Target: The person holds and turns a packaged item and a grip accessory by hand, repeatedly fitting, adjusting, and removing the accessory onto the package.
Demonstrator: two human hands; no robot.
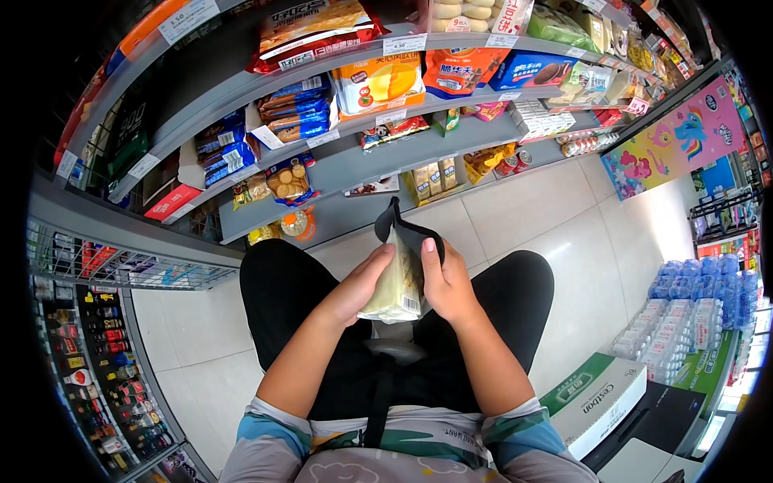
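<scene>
Fingers (432, 259): left hand (360, 283) and right hand (448, 283) both grip the pale green packet (388, 299) by its sides, right thumb on its dark flap (415, 232)
Packet: between 2 black-clad knees (525, 282), above tiled floor (555, 221)
Handling: probably light, soft-sided, slippery; best held by both sides
Barcode (411, 304): lower end, digits unreadable
Shelf (346, 171): price tags (405, 43) "3.50", "4.50"; orange pack (460, 72) "脆华夫"
Carton (600, 412): "Cestbon"
</scene>
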